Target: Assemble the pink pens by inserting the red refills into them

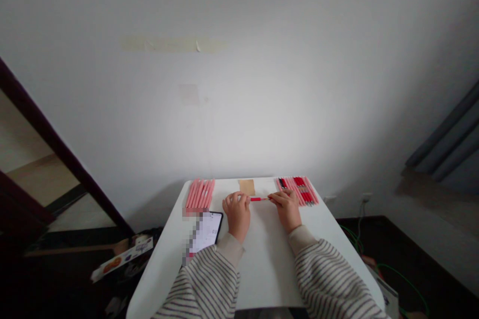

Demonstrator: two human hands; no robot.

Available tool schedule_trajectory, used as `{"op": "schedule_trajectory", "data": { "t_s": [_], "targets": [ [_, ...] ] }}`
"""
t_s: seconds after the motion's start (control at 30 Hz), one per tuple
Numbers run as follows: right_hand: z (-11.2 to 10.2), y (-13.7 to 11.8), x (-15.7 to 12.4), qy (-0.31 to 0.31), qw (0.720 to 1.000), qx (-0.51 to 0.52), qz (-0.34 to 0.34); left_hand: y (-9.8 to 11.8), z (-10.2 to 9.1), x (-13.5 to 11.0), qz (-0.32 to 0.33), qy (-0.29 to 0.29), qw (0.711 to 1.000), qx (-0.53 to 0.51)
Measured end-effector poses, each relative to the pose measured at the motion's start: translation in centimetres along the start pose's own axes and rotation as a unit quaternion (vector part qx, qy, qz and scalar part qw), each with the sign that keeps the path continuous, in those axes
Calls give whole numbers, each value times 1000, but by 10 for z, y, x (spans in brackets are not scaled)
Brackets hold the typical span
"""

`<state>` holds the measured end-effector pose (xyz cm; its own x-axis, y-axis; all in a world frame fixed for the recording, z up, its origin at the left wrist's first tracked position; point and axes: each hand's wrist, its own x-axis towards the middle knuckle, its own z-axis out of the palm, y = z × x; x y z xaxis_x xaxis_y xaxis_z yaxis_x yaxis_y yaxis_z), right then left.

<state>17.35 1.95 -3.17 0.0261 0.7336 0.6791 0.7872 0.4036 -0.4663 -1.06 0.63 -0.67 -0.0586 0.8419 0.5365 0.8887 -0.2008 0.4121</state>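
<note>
White wall (pixel 239 109) filled most of the head view, with a strip of tape (pixel 174 44) high at centre, a grey curtain (pixel 449 144) at the right edge and a dark doorway at the left. Low in the frame stood a white table (pixel 262 259), and we noted two striped sleeves (pixel 202 289) reaching onto it from the bottom edge.

At lower centre we saw the left hand (pixel 236 214) curled around one end of a slim red pen (pixel 259 199) and the right hand (pixel 288 209) pinching the other end with its fingertips. The pen lay level between them, just above the tabletop, with only its short red middle exposed. Whether it touched the table we could not tell.

We judged the pen light, stiff and smooth, so apt to roll or slip. Hold is best taken near each end, thumb against forefinger. If it came in two parts, a straight pull or push along its axis would suit it better than bending.

A stack of pink tubes (pixel 200 193) lay to the left of the hands. A row of red and black pens (pixel 299 190) lay to their right, just beside the right hand. A tan card (pixel 247 187) lay beyond them. A phone (pixel 205 232) rested near the left wrist.
</note>
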Motion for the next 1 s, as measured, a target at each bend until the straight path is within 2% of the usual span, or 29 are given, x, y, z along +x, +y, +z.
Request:
{"op": "schedule_trajectory", "data": {
  "t_s": [0.33,0.77,1.0],
  "targets": [
    [0,1,0,8,1000,1,9,-1,-1,0,6,-19,999,-27],
    [0,0,0,4,1000,-4,1,-1,2,0,-10,-16,1000,4],
    [1,5,0,5,1000,-7,6,0,1,-1,-7,-17,1000,-18]
  ]
}}
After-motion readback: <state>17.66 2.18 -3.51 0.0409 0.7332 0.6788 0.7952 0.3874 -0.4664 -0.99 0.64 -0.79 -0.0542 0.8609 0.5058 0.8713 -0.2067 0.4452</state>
